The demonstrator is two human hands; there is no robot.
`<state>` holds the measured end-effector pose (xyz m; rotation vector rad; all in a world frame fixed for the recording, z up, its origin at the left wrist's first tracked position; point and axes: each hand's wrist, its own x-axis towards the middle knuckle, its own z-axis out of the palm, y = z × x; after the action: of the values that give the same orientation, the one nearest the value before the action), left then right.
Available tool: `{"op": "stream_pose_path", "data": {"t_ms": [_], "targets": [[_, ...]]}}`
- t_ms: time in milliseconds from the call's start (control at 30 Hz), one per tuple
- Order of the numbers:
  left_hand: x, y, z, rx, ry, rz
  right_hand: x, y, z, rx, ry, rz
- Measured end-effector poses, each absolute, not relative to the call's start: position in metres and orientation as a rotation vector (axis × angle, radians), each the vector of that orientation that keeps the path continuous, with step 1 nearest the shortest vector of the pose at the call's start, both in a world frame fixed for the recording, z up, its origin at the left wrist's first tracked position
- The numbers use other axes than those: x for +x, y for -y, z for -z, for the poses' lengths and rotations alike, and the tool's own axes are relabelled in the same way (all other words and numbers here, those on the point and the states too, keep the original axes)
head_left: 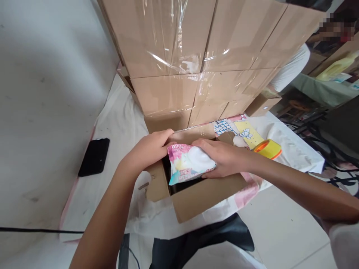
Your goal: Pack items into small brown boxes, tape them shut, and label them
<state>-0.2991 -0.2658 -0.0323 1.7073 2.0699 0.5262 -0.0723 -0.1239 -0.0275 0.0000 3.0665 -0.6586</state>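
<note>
A soft printed packet in pink, white and teal lies tilted over the opening of a cardboard box. My right hand grips its right end, thumb and fingers on either side. At the packet's upper left corner, my left hand is closed beside the box's far left rim; its fingertips are partly hidden, and whether they hold packet or rim I cannot tell. The box stands with its flaps folded out, and its dark inside shows below the packet.
Taped cartons are stacked behind the box. A yellow and orange tape roll lies to the right on the cloth-covered table. At left is a black phone near the wall. Another person's white sleeve shows beyond the stack.
</note>
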Motion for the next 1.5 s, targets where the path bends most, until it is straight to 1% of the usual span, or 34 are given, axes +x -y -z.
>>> {"op": "stream_pose_path", "data": {"t_ms": [67, 133, 200, 300, 433, 600, 700, 833, 933, 1000, 1133, 1200, 1233, 1300, 1333, 1367, 1400, 1433, 1500], "targets": [[-0.299, 0.267, 0.033, 1.739, -2.093, -0.535, -0.078, 0.119, 0.030, 0.043, -2.962, 0.750], [-0.299, 0.268, 0.033, 1.765, -2.127, -0.533, -0.082, 0.116, 0.030, 0.041, -2.919, 0.740], [-0.298, 0.269, 0.032, 1.774, -2.146, -0.525, -0.085, 0.114, 0.029, -0.003, -2.907, 0.670], [-0.296, 0.270, 0.030, 1.776, -2.151, -0.514, -0.089, 0.116, 0.032, -0.099, -2.904, 0.479], [-0.292, 0.271, 0.029, 1.772, -2.157, -0.505, -0.098, 0.120, 0.044, -0.223, -2.907, 0.266], [-0.290, 0.271, 0.032, 1.810, -2.179, -0.543, -0.103, 0.116, 0.068, -0.340, -2.821, 0.234], [-0.289, 0.272, 0.032, 1.806, -2.202, -0.543, -0.101, 0.114, 0.078, -0.329, -2.805, 0.187], [-0.286, 0.274, 0.031, 1.797, -2.222, -0.520, -0.100, 0.119, 0.080, -0.242, -2.786, 0.095], [-0.285, 0.274, 0.033, 1.808, -2.246, -0.505, -0.103, 0.120, 0.075, -0.188, -2.746, 0.115], [-0.284, 0.272, 0.034, 1.817, -2.251, -0.499, -0.103, 0.116, 0.069, -0.172, -2.735, 0.230], [-0.285, 0.271, 0.029, 1.828, -2.214, -0.569, -0.090, 0.106, 0.045, -0.041, -2.697, 0.651], [-0.284, 0.282, 0.031, 1.787, -2.175, -0.752, -0.072, 0.104, 0.029, 0.035, -2.768, 0.811], [-0.281, 0.292, 0.036, 1.736, -2.187, -0.933, -0.059, 0.104, 0.024, 0.067, -2.869, 0.860], [-0.273, 0.318, 0.058, 1.532, -2.264, -1.472, -0.028, 0.100, 0.021, 0.266, -3.189, 0.890], [-0.266, 0.333, 0.076, 1.332, -2.316, -1.857, -0.011, 0.096, 0.025, 0.457, -3.340, 0.907], [-0.258, 0.347, 0.096, 1.119, -2.297, -2.167, 0.005, 0.091, 0.033, 0.699, -3.425, 0.970], [-0.250, 0.360, 0.119, 1.013, -2.192, -2.283, 0.019, 0.086, 0.043, 0.897, -3.413, 1.115], [-0.242, 0.370, 0.141, 1.050, -2.081, -2.221, 0.031, 0.082, 0.054, 0.988, -3.336, 1.318], [-0.230, 0.381, 0.178, 1.279, -1.990, -2.052, 0.043, 0.079, 0.074, 0.928, -3.138, 1.673]]}}
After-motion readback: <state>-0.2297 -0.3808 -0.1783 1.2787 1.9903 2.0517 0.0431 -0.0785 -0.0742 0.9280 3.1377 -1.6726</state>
